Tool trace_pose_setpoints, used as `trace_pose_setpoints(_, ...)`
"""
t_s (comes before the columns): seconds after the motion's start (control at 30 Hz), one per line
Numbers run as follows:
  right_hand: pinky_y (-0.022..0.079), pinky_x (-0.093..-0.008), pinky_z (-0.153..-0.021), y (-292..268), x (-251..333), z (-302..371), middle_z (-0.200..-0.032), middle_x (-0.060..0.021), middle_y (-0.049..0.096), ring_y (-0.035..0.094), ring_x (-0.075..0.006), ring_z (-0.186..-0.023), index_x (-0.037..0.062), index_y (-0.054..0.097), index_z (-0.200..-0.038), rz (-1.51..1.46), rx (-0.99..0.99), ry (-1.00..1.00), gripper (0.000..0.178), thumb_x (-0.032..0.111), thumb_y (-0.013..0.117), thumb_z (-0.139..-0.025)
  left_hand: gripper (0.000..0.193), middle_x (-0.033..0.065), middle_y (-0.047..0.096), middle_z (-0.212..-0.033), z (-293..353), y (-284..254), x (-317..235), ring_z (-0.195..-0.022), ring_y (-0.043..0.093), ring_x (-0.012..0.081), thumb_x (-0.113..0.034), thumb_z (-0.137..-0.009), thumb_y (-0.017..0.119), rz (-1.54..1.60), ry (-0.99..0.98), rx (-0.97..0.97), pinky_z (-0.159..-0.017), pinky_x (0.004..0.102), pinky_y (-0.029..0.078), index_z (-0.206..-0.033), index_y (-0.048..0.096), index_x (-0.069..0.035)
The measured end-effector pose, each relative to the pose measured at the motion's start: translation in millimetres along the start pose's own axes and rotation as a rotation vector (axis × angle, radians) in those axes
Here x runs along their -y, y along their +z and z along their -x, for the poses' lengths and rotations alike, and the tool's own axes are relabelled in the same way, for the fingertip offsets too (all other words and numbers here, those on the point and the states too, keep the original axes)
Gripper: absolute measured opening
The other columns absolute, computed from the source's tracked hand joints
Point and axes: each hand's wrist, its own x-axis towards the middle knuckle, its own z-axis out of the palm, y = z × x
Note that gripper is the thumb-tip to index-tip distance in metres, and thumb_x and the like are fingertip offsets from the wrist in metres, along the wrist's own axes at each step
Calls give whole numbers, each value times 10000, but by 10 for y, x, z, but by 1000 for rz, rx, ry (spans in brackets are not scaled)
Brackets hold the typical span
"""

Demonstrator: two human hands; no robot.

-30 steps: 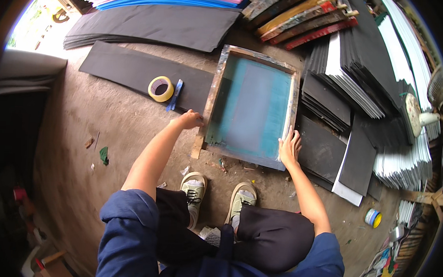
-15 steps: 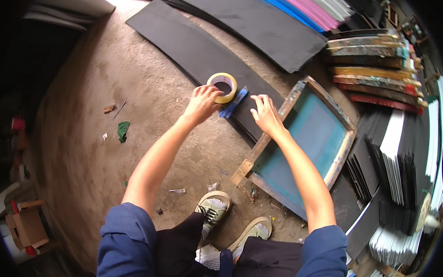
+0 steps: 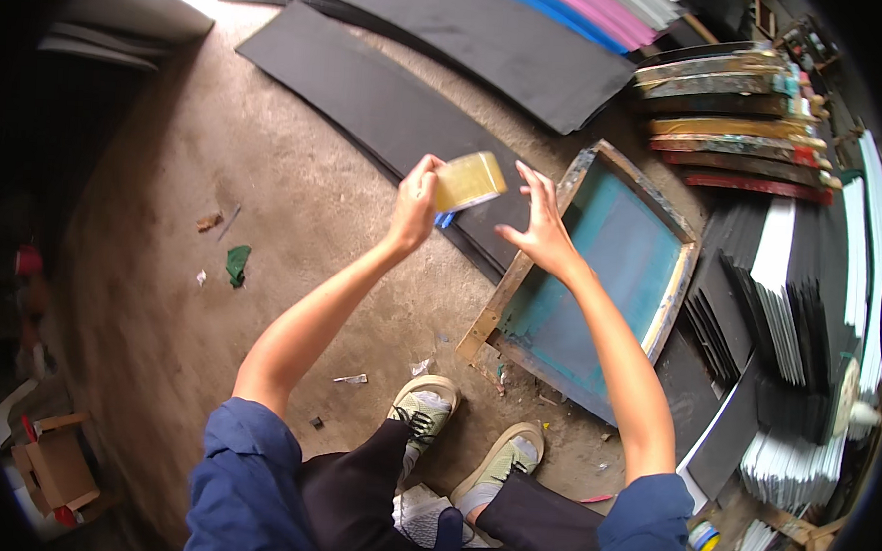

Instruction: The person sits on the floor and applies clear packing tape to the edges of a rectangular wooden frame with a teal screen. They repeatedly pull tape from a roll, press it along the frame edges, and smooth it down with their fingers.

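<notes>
My left hand [image 3: 417, 206] grips a roll of yellowish packing tape [image 3: 472, 181], raised and turned so that its broad outer face shows. My right hand [image 3: 541, 226] is just to the right of the roll, apart from it, fingers spread and holding nothing. Below the tape, mostly hidden by it, a bit of the blue utility knife [image 3: 445, 219] shows on the long dark grey sheets [image 3: 371, 87]. Beside my right forearm lies a wooden-framed printing screen [image 3: 601, 274] with blue-green mesh, partly covered by that arm.
More dark sheets [image 3: 424, 25] lie beyond, with blue and pink sheets [image 3: 600, 6] behind. Several paint-stained frames [image 3: 733, 121] are stacked at the right, above upright dark and white sheets [image 3: 779, 293]. A green scrap [image 3: 237, 265] lies on the concrete floor [image 3: 158, 341]; a cardboard box [image 3: 60, 465] sits lower left.
My left hand has lifted the tape roll off the dark sheets and tipped it on edge. My right hand has opened wider near it. The knife is now mostly covered.
</notes>
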Motion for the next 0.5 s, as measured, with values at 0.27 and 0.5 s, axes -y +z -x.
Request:
trace_pose_setpoints(0.27, 462, -336, -869, -1626, 1121, 1421, -1311, -95, 376, 506, -203, -1086, 76, 347, -1349, 40, -135, 118, 821, 211, 803, -680, 246, 7, 450, -814, 741, 978, -1640, -784, 460, 100, -266, -914, 281, 797, -86, 595, -733, 279, 412, -883, 437, -79)
trace_pose_setpoints(0.5, 478, -312, -766, -2574, 2169, 2721, -1073, -50, 579, 584, -169, -892, 86, 543, -1181, 182, -489, 68, 626, 208, 819, -632, 372, 97, 528, -1109, 1295, 1581, -2984, -1119, 478, 203, -250, -899, 429, 453, 503, 872, -1002, 325, 330, -1167, 511, -5)
